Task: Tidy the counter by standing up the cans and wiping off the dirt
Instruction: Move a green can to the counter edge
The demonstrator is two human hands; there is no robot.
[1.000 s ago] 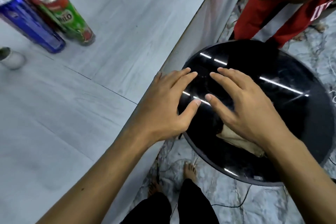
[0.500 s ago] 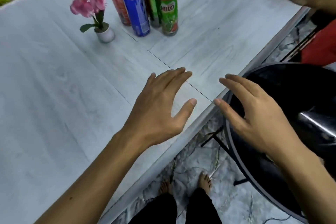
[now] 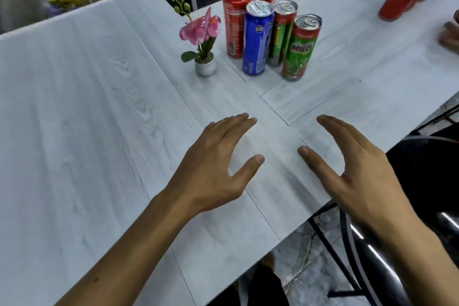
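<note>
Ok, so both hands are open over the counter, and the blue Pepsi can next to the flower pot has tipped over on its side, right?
Not quite. The head view shows the blue Pepsi can standing upright next to the flower pot, not tipped over. The rest holds: the left hand and right hand are both open over the counter, holding nothing.

Red, blue, green cans (image 3: pixel 272 30); pale wood-grain counter (image 3: pixel 87 112)

bare counter (image 3: pixel 99 107) before hands, can cluster (image 3: pixel 273 32) and flowerpot (image 3: pixel 205 67) beyond
</note>
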